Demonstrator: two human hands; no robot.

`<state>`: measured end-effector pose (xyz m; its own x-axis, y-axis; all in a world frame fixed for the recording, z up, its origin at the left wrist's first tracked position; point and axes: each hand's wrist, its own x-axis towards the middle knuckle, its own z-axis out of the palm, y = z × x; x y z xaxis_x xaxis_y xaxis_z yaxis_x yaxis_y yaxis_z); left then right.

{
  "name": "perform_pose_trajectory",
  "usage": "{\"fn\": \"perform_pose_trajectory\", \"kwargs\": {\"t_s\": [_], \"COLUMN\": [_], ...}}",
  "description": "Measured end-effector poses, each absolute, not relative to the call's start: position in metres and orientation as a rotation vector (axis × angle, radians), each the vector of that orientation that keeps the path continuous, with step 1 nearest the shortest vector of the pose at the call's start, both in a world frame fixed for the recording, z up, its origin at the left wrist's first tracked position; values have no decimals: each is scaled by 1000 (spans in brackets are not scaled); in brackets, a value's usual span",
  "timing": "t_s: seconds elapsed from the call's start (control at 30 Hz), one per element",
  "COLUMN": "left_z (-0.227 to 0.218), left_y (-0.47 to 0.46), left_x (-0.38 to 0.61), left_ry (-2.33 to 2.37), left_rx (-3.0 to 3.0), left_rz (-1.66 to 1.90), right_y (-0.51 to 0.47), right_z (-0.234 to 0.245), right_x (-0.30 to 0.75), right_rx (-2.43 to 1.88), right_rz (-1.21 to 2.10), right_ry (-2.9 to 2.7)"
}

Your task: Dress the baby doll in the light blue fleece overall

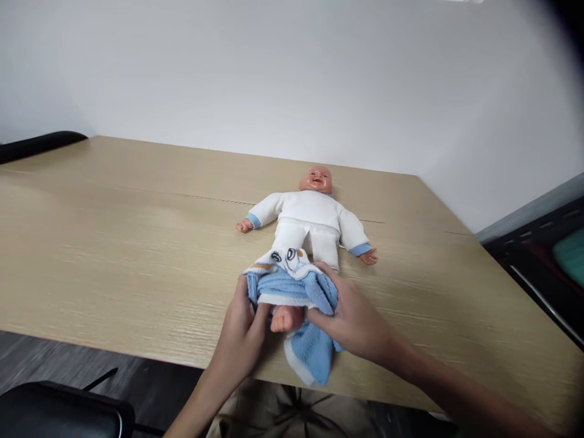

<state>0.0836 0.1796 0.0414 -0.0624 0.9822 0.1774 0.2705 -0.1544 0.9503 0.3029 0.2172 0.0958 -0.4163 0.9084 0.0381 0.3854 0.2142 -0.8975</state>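
A baby doll in a white top and white trousers lies on its back on the wooden table, head away from me. A blue and white garment with a cartoon face is bunched around the doll's feet. My left hand grips the garment's left side, fingers curled. My right hand pinches its right side. One bare doll foot pokes out between my hands. Part of the garment hangs toward the table's near edge.
A black chair seat sits at lower left below the table edge. A dark chair back shows at far left. A white wall stands behind the table. Dark shelving with a teal object is at right.
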Motion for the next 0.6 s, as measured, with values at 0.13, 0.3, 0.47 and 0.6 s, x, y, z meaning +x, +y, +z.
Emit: {"fn": "perform_pose_trajectory", "kwargs": {"t_s": [0.13,0.3,0.47,0.6], "left_z": [49,65,80,91], "left_y": [200,222,229,233], "left_x": [77,63,46,39], "left_ry": [1331,1226,1149,1086], "left_rx": [1443,1507,1586,1599], "left_rz": [1215,1067,829,743], "right_y": [242,273,275,269], "right_z": [98,93,70,60], "right_x": [310,332,352,356], "right_rx": [-1077,-1053,-1073,-938], "right_rz": [1071,1309,1515,1768], "right_ry": [-2022,-2089,-1590,-1170]}}
